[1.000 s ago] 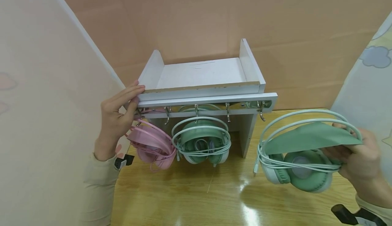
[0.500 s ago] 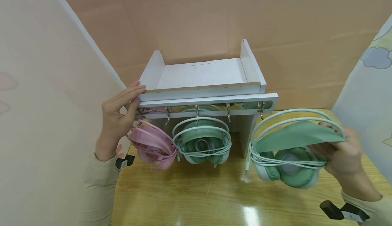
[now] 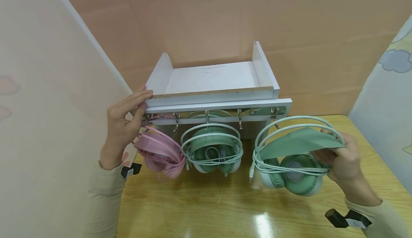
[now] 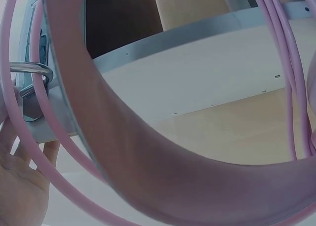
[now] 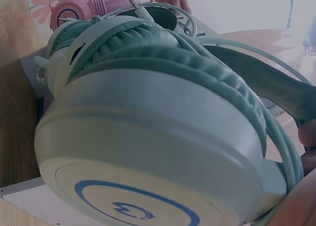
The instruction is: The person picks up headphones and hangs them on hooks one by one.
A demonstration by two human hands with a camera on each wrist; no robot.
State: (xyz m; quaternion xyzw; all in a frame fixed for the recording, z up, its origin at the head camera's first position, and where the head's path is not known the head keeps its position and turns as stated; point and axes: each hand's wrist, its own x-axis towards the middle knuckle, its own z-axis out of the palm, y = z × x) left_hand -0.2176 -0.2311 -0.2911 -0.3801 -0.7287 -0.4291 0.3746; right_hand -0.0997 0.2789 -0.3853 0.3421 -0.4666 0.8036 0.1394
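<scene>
My right hand (image 3: 341,157) grips a pair of green headphones (image 3: 304,173) by the right side of the headband. Their cable is wound round the ear cups, its plug dangling at the left. In the right wrist view one ear cup (image 5: 148,142) fills most of the frame. The headphones are in front of the rack's right end, near the rightmost hook (image 3: 275,118). At the left end of the white rack (image 3: 209,106), my left hand (image 3: 125,123) holds the rail's corner, fingers on top and thumb at the front. Pink headphones (image 3: 159,152) hang just beside that hand.
A second green pair of headphones (image 3: 212,148) hangs from a middle hook. Other metal hooks, such as one hook (image 3: 239,119) right of it, line the rail. The rack stands on a wooden table (image 3: 193,202), with patterned panels (image 3: 396,98) at both sides.
My right hand has carried the green headphones leftward, closer to the rack's right end. The left hand and the hanging headphones have stayed in place.
</scene>
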